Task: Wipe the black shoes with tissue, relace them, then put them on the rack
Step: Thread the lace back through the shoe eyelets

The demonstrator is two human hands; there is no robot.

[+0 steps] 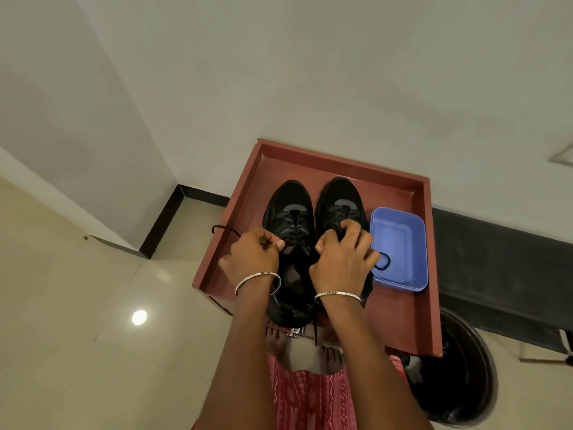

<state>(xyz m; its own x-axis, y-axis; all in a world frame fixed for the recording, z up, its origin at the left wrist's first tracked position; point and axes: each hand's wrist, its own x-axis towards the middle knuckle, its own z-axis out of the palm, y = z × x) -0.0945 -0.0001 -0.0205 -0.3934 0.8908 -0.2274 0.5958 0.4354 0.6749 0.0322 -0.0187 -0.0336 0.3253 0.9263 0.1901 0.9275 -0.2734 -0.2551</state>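
The left hand (252, 254) is curled, thumb and forefinger pinching a black lace (224, 229) whose loop trails out toward 9 o'clock over the tray rim. The right hand (341, 259) is also curled, its fingertips pinching lace at the throat of the right black shoe (339, 197); a second lace loop (384, 262) pokes out from under its fingers at 3 o'clock. Each wrist wears a silver bangle (258, 282). The left black shoe (290, 209) lies just beside its partner, both with toes toward 12 o'clock, standing on the red-brown wooden top (341, 158) with a raised rim. A blue plastic tub (400, 240) sits at 3 o'clock of the right shoe, the loop resting on its near corner. At 6 o'clock are bare toes (330, 358) and a pink patterned garment (310, 401); at 4 o'clock stands a dark round bin (465, 377) on the pale tiled floor (77, 336).
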